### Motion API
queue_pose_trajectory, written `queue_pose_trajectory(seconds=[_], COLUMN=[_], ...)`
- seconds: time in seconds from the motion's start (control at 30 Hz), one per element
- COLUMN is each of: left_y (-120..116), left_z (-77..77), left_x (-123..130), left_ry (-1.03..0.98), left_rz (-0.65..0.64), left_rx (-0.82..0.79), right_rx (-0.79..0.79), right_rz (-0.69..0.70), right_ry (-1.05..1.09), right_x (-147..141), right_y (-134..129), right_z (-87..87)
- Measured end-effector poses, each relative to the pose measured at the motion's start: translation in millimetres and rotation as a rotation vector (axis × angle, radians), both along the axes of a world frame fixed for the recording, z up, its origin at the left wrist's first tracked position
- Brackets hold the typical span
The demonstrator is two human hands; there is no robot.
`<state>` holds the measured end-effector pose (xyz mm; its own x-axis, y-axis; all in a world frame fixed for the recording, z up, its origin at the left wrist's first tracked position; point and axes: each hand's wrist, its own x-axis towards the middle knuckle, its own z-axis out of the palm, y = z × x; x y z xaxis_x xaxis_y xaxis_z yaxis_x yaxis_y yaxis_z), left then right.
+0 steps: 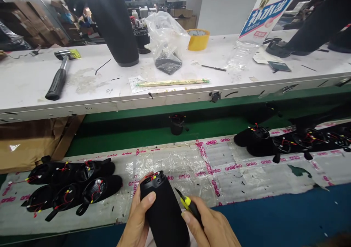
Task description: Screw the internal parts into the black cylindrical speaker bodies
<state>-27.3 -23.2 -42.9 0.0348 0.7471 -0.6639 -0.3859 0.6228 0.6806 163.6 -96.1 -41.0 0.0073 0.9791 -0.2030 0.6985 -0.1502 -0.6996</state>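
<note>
A black fabric-covered cylinder (167, 210) is tilted at the bottom centre, its top end showing red and yellow wires. My left hand (139, 214) is wrapped round its left side, the thumb resting near the top rim. In my right hand (210, 223) is a black and yellow utility knife (192, 207), its dark blade pointing up and left beside the cylinder's right side. To the left, several similar black cylinders (65, 192) lie on the plastic-wrapped shelf (164, 159) with wires poking from their ends.
More wired cylinders (285, 142) lie at the right. Above is a white bench (90, 82) with a hammer (59, 75), a plastic bag (167, 38), yellow tape (197, 40), a bottle (255, 27) and a standing black cylinder (115, 27). A small black part (177, 125) stands on the green surface.
</note>
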Motion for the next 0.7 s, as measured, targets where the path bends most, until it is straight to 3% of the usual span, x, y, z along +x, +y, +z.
queue_pose_trajectory(seconds=[0.13,0.2,0.3,0.37,0.57,0.7], left_y=[2,8,28,48,106,110], left_z=[-3.5,-11.0,-31.7,-50.2,-104.5,-116.7], left_x=[-4,-7,-10,-9,-9,-21], left_ry=[0.041,0.213,0.608,0.785,1.128,1.272], left_rz=[-0.060,-0.147,-0.285,-0.309,-0.283,-0.303], left_rx=[0.050,0.192,0.451,0.526,0.740,0.754], right_rx=[-0.048,-0.047,-0.044,-0.040,0.013,-0.007], right_rz=[0.006,-0.027,-0.031,-0.010,0.019,-0.029], right_ry=[-0.008,-0.026,-0.041,-0.059,-0.135,-0.249], right_x=[-2,-3,-1,2,9,8], right_y=[3,5,7,10,14,7], right_z=[5.6,5.3,-2.6,-11.2,-37.7,-55.3])
